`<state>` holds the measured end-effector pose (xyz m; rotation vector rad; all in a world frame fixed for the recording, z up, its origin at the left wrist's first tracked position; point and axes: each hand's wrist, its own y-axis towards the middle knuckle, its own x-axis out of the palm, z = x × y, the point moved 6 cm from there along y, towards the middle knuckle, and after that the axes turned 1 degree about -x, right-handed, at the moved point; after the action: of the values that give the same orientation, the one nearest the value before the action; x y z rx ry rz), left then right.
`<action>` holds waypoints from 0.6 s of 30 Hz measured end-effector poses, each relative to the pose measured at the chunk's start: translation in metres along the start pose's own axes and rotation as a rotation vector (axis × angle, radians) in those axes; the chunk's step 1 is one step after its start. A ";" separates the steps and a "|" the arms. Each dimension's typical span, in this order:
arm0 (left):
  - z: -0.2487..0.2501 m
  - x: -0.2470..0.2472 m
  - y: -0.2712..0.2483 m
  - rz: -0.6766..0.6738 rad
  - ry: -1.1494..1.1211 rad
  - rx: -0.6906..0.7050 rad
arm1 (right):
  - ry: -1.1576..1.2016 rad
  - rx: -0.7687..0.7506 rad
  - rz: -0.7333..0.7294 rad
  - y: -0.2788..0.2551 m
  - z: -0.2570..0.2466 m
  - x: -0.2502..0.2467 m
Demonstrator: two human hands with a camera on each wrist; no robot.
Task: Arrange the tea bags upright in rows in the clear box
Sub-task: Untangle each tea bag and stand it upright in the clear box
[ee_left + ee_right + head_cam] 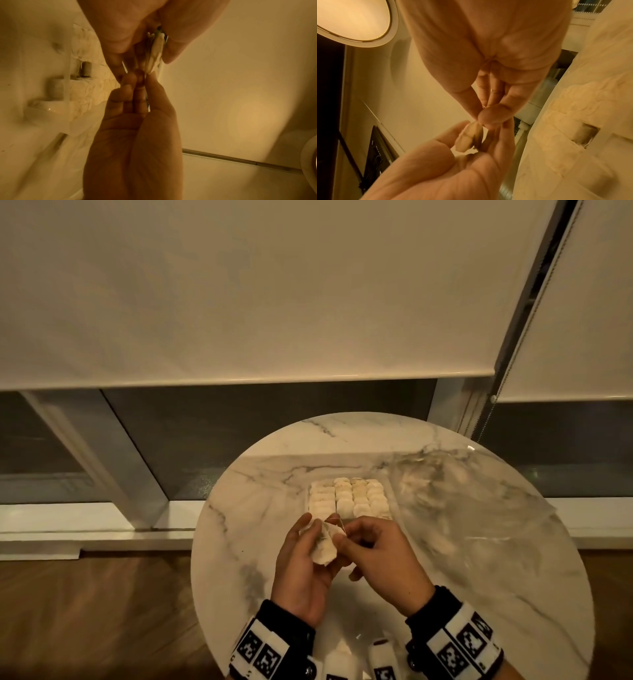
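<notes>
In the lower middle of the head view, both hands meet over a round marble desk [479, 542]. The left hand [301, 573] cradles a single tea bag [324, 546], its fingers and thumb curled around it. That bag is pale cream, soft and puffy, slightly crumpled, with a small paper tag and a thin string at its upper end. The right hand [380, 559] pinches that upper end, at the tag, between thumb and fingertips, the other fingers curled in.

Just above the hands in the frame, touching none of them, the clear box [349, 497] sits on the desk. It holds tea bags [359, 494] standing on end in 4 rows, their rounded cream tops packed side by side. The leftmost row looks flatter and paler than the other 3. In the right wrist view an unfilled gap shows in the box at the right of the frame.

At the top of the frame hang cream roller blinds [239, 289] above dark window panes, with wood flooring at the lower left.
</notes>
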<state>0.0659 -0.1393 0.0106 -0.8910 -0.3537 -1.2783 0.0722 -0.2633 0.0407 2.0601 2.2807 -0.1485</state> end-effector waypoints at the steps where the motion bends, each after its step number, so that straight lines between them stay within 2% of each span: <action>1: 0.000 0.000 -0.002 -0.003 0.021 -0.002 | 0.007 -0.006 0.009 0.000 0.000 -0.002; 11: -0.004 -0.007 -0.009 0.044 0.232 -0.063 | -0.118 -0.082 0.159 -0.002 0.000 -0.023; 18: -0.002 -0.010 -0.008 0.072 0.289 0.007 | -0.255 -0.154 0.202 -0.001 -0.003 -0.037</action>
<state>0.0552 -0.1341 0.0055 -0.6942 -0.0967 -1.3169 0.0754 -0.2993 0.0477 2.0442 1.8667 -0.2043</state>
